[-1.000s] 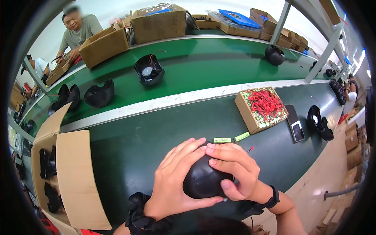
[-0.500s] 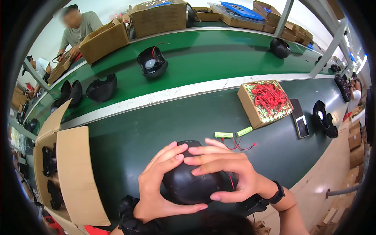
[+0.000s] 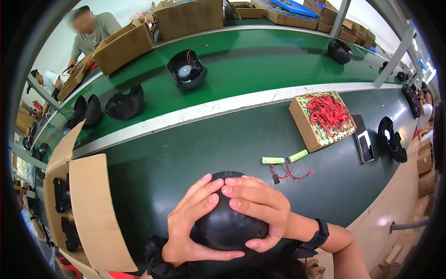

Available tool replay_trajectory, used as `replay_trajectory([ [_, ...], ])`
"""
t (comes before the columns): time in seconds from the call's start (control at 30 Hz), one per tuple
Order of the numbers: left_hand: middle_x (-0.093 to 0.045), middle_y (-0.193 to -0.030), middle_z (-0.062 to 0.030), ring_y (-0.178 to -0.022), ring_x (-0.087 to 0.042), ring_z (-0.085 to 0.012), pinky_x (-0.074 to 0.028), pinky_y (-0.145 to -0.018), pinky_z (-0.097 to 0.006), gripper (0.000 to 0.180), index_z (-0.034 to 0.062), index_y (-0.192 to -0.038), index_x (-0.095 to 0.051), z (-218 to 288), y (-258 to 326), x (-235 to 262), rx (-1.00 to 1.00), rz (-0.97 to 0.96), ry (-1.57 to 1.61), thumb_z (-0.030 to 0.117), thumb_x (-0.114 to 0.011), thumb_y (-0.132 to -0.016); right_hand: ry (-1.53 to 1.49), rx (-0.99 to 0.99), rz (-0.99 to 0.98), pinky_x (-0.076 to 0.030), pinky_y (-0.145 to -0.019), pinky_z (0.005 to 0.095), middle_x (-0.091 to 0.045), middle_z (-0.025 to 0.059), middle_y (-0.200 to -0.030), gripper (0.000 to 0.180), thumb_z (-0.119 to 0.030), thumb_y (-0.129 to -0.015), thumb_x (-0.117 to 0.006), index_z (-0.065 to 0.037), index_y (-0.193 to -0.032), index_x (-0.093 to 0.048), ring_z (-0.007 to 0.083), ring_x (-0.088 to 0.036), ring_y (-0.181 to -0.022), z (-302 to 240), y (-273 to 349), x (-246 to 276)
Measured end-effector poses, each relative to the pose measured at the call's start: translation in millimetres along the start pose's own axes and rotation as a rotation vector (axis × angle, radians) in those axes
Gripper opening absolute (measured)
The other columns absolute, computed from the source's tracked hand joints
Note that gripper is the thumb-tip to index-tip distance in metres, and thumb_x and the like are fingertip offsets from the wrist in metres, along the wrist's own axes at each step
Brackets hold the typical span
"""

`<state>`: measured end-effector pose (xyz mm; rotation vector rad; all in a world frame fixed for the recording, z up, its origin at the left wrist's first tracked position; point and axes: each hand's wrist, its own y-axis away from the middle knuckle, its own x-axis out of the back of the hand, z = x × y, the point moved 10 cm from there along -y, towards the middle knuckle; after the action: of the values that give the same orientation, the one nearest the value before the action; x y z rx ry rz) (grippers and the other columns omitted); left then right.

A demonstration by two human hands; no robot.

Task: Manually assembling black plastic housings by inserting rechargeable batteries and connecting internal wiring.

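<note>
A rounded black plastic shell is held just above the dark green bench near its front edge. My left hand grips its left side and underside. My right hand lies over its top and right side, fingers spread across the dome. Two slim green battery packs with red and black leads lie on the bench just beyond my right hand.
An open box of green batteries with red wires stands at right, with a phone and a black part beside it. A cardboard box of black parts is at left. Black shells ride the green belt. Other people work at far left.
The black shell has come lower and closer to me, and both hands have shifted around it; my right hand now covers more of its top.
</note>
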<state>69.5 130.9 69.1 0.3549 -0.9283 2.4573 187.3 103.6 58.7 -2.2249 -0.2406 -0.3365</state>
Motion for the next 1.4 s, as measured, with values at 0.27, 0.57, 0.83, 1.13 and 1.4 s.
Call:
replay_trajectory([
  [0.27, -0.057, -0.123, -0.0216, -0.116, -0.056, -0.0365, -0.037, -0.103, -0.055, 0.092, 0.0061, -0.127, -0.049, -3, 1, 1, 0.012, 0.016, 0.041, 0.029, -0.093, -0.049, -0.039, -0.056, -0.033, -0.036, -0.102, 0.053, -0.049, 0.0213, -0.133, 0.063, -0.03, -0.074, -0.066, 0.0, -0.128, -0.052, 0.0398, -0.047, -0.125, 4, 1, -1],
  [0.57, -0.052, -0.125, -0.0179, -0.121, -0.05, -0.0386, -0.041, -0.102, -0.051, 0.088, 0.0036, -0.126, -0.048, 14, 21, 8, 0.125, -0.062, -0.03, 0.025, -0.09, -0.052, -0.226, -0.234, -0.19, -0.028, -0.106, 0.055, -0.04, 0.018, -0.14, 0.081, -0.038, -0.057, -0.085, -0.012, -0.127, -0.054, 0.0442, -0.034, -0.129, 10, -1, -21],
  [0.83, -0.051, -0.128, -0.0229, -0.115, -0.053, -0.0441, -0.048, -0.093, -0.047, 0.087, -0.0038, -0.126, -0.049, 21, 15, 0, 0.127, -0.046, -0.376, 0.034, -0.085, -0.057, -0.176, -0.194, -0.084, -0.034, -0.103, 0.0542, -0.045, 0.0207, -0.135, 0.072, -0.037, -0.054, -0.086, -0.013, -0.118, -0.063, 0.0416, -0.042, -0.125, 8, -3, -18],
  [1.13, -0.052, -0.128, -0.0243, -0.117, -0.051, -0.0437, -0.043, -0.099, -0.049, 0.097, -0.0032, -0.129, -0.045, 23, 25, 2, 0.062, 0.001, -0.37, 0.04, -0.088, -0.053, -0.124, -0.164, -0.185, -0.031, -0.106, 0.0536, -0.043, 0.0221, -0.137, 0.08, -0.038, -0.054, -0.086, -0.009, -0.123, -0.059, 0.0411, -0.04, -0.127, 2, -9, -23],
  [1.4, -0.017, -0.147, -0.0284, -0.135, -0.026, -0.0424, -0.028, -0.109, -0.05, 0.134, 0.0006, -0.145, -0.013, -17, 78, 20, 0.296, 0.24, -0.185, 0.043, -0.093, -0.046, 0.051, -0.536, -0.257, -0.033, -0.107, 0.0452, -0.027, 0.0215, -0.147, 0.116, -0.04, -0.056, -0.088, -0.006, -0.146, -0.023, 0.036, -0.03, -0.137, 10, 3, -13],
])
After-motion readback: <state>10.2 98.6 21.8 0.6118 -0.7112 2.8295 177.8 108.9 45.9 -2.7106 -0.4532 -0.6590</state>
